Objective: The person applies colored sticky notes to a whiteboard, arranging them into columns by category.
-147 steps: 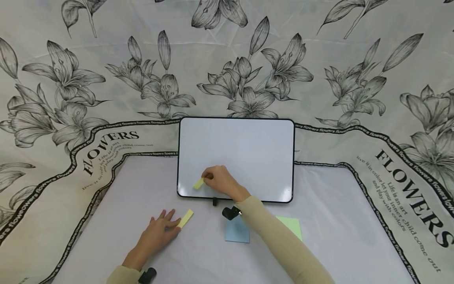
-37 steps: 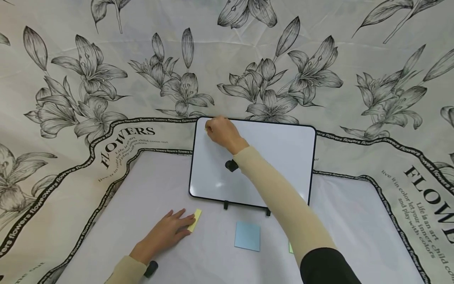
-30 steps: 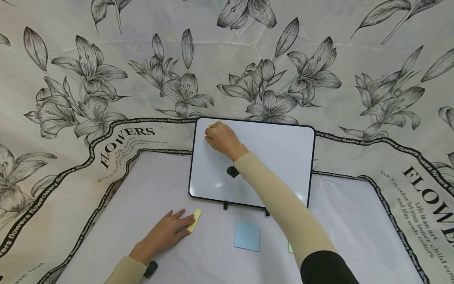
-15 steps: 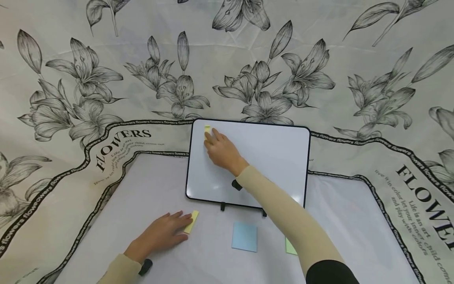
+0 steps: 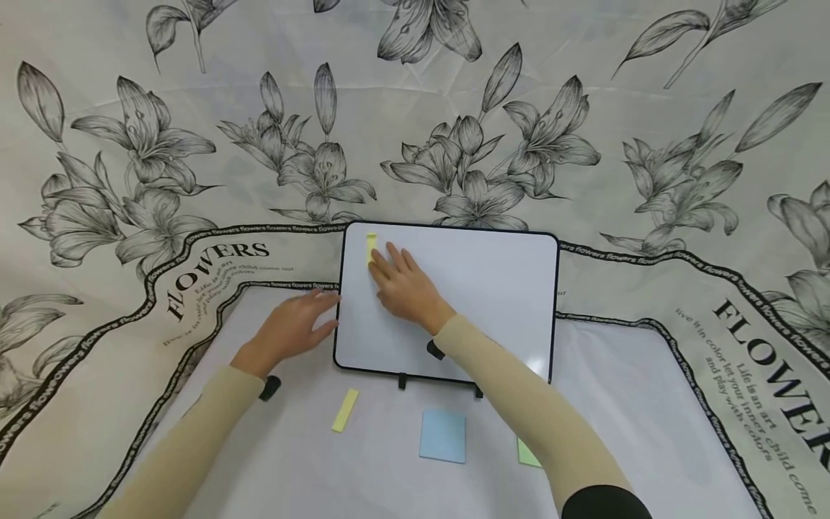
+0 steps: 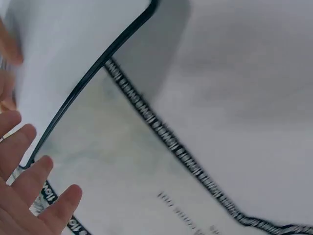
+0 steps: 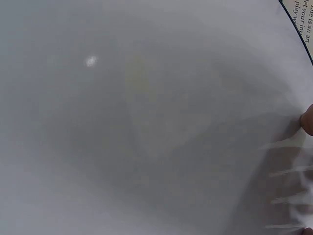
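Observation:
A small whiteboard [image 5: 480, 288] with a black frame stands tilted on the table. A yellow sticky strip [image 5: 371, 245] is stuck near its top left corner. My right hand [image 5: 389, 270] lies flat on the board, straight fingers touching the strip's lower part. My left hand [image 5: 305, 321] is open at the board's left edge [image 6: 93, 73], fingers spread and reaching toward the frame; I cannot tell if it touches. A second yellow strip [image 5: 345, 409] lies loose on the table in front of the board.
A blue sticky pad [image 5: 443, 435] and a green one [image 5: 528, 453], partly hidden by my right forearm, lie on the white table surface [image 5: 648, 432]. A flower-printed cloth [image 5: 194, 144] hangs behind and around the table.
My right hand stuck the yellow strip on the board's top left corner and slid down a little. My left hand left the other strip and moved up to the board's left edge.

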Motion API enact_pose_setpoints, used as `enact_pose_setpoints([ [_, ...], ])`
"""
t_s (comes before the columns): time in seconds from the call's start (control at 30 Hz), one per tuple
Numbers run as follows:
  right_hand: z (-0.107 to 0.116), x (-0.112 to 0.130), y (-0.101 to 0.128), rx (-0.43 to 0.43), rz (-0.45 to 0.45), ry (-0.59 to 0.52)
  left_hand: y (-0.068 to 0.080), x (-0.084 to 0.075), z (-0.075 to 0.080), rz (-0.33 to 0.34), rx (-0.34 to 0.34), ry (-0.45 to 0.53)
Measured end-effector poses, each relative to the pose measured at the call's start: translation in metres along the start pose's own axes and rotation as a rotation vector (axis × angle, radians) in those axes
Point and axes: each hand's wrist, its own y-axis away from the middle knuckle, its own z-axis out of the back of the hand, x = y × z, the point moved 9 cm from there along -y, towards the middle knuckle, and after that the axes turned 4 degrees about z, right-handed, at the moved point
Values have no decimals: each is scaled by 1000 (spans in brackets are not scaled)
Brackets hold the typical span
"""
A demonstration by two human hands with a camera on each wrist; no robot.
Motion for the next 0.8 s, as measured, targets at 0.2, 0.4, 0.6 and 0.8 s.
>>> enact_pose_setpoints([
  [0.2,-3,1,2,39,-14,-50,-52,7,19,18,21,-34],
  [0.4,-4,3,6,45,-4,-44,-77,7,14,44,129,-29],
  [0.6,-8,6,9,94,-1,-30,-92,1,2,22,202,0],
  [0.8,-20,6,11,219,-23,-63,-103,-2,-5,20,226,42],
])
